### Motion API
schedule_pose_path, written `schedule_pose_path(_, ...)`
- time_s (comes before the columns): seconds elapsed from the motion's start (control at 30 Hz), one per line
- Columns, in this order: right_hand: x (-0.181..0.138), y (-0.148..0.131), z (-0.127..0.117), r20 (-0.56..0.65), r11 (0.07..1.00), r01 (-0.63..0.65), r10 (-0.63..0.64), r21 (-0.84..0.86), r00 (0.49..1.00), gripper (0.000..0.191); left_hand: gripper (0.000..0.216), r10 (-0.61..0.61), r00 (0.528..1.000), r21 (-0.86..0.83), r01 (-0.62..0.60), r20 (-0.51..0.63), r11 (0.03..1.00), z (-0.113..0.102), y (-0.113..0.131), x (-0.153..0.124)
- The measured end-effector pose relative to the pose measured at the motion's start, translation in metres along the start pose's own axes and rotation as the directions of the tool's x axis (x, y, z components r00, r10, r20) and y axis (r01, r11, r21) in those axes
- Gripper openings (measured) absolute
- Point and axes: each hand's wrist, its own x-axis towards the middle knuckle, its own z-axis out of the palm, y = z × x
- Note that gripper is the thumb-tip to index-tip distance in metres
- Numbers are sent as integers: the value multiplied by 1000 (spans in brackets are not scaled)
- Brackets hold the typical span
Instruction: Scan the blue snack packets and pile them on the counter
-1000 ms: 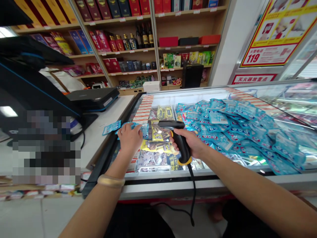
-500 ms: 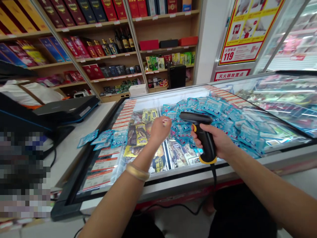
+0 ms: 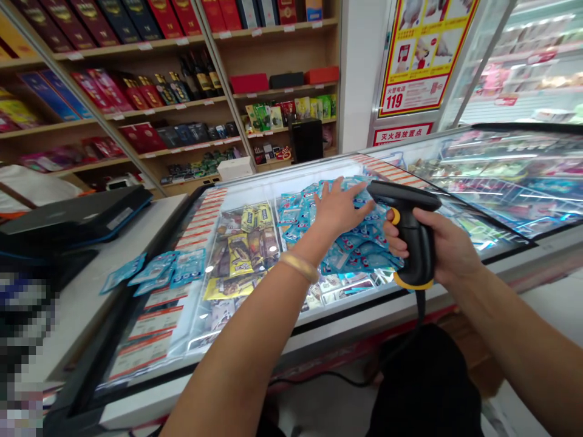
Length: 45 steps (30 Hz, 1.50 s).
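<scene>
A shop is shown by price-tagged shelves (image 3: 268,54), upper left, a glass-topped freezer (image 3: 346,321), centre, and a barcode scanner (image 3: 418,246).

My left arm (image 3: 248,328) stretches out ahead, its left hand (image 3: 340,209) palm down, fingers (image 3: 357,190) spread wide. Just beside it, my right hand (image 3: 450,249) is curled in a grip, the right forearm (image 3: 523,331) slanting in from my right.

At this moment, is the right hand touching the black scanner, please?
Touching. The head view shows the right hand wrapped around the black scanner, its fingers emerging on the other side.
</scene>
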Motion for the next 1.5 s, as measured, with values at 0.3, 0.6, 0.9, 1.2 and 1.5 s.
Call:
schedule_pose_path(0.3, 20, 15, 11, 35, 998, -55, 54, 41, 998, 23, 57, -114, 992, 135, 106, 53, 985, -13, -63, -44)
schedule_pose_path(0.6, 44, 38, 52, 116, 988, -140, 132, 64, 984, 24, 54, -180, 971, -128, 160, -158, 979, -13, -99, -75)
schedule_pose_path(0.9, 47, 48, 57, 120, 984, -171, 165, 41, 979, 25, 89, -347, 883, -442, 187, -315, 877, -19, -101, -79)
schedule_pose_path(1.2, 43, 46, 68, 153, 982, -185, 177, 40, 972, 23, 33, -473, 842, -722, 157, -258, 673, -26, -104, -86)
schedule_pose_path(1.5, 45, 51, 84, 210, 980, -198, 192, 8, 959, 25, 32, -425, 839, -639, 125, -341, 759, -40, -109, -98)
